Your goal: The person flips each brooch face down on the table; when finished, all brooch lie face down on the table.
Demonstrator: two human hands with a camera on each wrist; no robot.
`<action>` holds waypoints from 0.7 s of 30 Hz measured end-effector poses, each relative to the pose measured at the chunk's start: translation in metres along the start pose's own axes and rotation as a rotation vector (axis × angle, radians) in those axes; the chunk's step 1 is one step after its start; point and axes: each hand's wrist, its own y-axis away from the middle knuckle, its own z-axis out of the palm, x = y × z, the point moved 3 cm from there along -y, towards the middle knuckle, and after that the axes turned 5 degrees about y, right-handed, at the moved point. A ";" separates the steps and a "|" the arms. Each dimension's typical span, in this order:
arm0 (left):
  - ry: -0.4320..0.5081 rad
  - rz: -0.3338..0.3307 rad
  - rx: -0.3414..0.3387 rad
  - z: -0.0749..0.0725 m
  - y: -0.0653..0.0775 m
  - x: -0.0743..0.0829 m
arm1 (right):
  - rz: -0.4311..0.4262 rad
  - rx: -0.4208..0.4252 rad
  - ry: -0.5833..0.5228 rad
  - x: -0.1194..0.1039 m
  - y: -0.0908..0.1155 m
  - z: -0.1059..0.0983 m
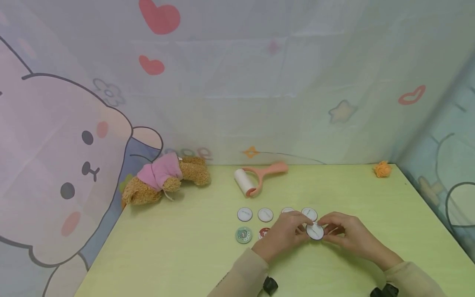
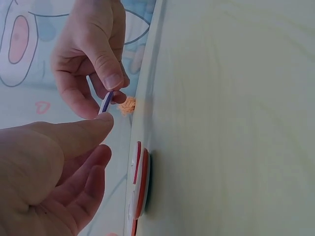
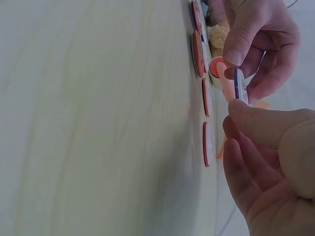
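A round button badge [image 1: 315,231], its white pin side facing up, is held by its edges between both hands. My left hand [image 1: 283,231] pinches one edge with thumb and fingers, while my right hand [image 1: 346,233] pinches the opposite edge. In the right wrist view the raised badge [image 3: 240,86] shows its dark blue rim, above the table. Behind the hands lies a row of several white-backed badges, among them a far-left badge [image 1: 245,214] and a right-end badge [image 1: 309,213]. Nearer, a green picture badge [image 1: 243,235] lies beside a red badge [image 1: 264,232] that my left hand partly covers.
A peach-handled lint roller [image 1: 245,182] lies behind the badges. To the back left, a brown plush toy in a pink top [image 1: 162,171] lies at the table's edge. An orange fuzzy ball [image 1: 382,169] sits at the back right corner. A printed cloth [image 1: 237,82] hangs behind the table.
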 end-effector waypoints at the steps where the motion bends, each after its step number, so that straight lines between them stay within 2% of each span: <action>1: -0.011 0.000 0.001 0.000 0.000 0.000 | -0.005 -0.002 0.000 0.000 0.000 0.000; 6: -0.063 -0.007 0.001 0.000 0.000 0.002 | -0.008 -0.017 0.005 0.001 0.001 0.000; 13: -0.182 -0.034 0.003 0.004 0.000 -0.001 | -0.026 -0.039 -0.014 0.001 0.001 0.002; 21: -0.170 -0.072 -0.027 0.007 -0.001 -0.003 | -0.029 -0.057 -0.025 0.003 0.002 0.005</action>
